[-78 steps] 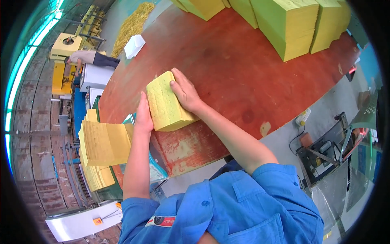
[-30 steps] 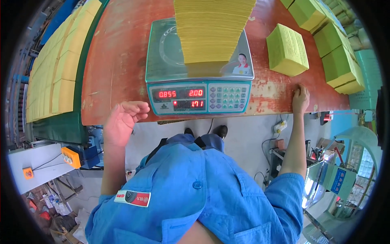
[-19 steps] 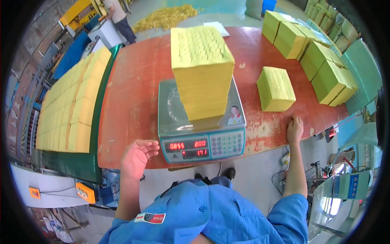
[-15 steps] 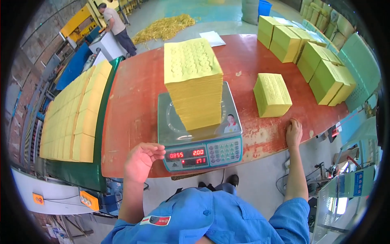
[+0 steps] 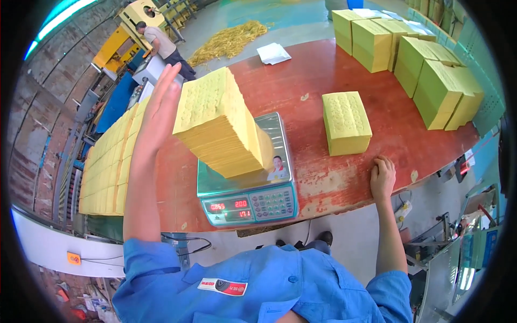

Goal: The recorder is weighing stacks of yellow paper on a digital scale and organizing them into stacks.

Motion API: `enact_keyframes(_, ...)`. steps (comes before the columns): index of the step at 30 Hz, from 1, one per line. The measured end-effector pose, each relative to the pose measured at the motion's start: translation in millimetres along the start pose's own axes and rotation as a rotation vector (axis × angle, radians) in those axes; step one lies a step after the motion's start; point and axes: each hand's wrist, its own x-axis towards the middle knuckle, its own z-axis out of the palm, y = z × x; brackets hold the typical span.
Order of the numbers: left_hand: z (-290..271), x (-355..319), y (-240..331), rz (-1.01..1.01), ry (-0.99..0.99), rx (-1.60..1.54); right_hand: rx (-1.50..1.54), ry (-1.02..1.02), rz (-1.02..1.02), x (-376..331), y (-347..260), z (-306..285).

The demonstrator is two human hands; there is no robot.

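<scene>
A tall stack of yellow paper sheets [image 5: 221,126], embossed with round patterns on top, stands on the metal plate of a counter scale [image 5: 272,203] with lit red digits. My left hand [image 5: 161,105] is raised by the stack's upper left side, fingers stretched out and holding nothing. Whether its palm touches the paper, I cannot tell. Lying on the table's front edge is my right hand [image 5: 383,175], loosely spread and without anything in it. A smaller block of the same yellow paper [image 5: 347,124] sits a little beyond it.
The red table [image 5: 301,75] carries several yellow paper blocks [image 5: 371,46] at its far right and a white sheet [image 5: 273,53] at the back. More yellow stacks [image 5: 105,172] stand left. Behind, a person [image 5: 161,46] bends over a machine near a yellow heap [image 5: 229,42] on the floor.
My left hand has risen from beside the scale's display to the tall stack's upper left side, fingers now straight. The view has shifted; my right hand stays on the table edge.
</scene>
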Motion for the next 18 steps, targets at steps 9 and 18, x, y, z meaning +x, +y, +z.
enact_keyframes(9, 52, 5, -46, -0.043, -0.411, 0.402, 0.22, -0.024, -0.004, 5, 3, -9)
enact_keyframes(18, 52, 9, -37, -0.064, -0.435, 0.417, 0.3, -0.053, -0.027, 8, 7, -15)
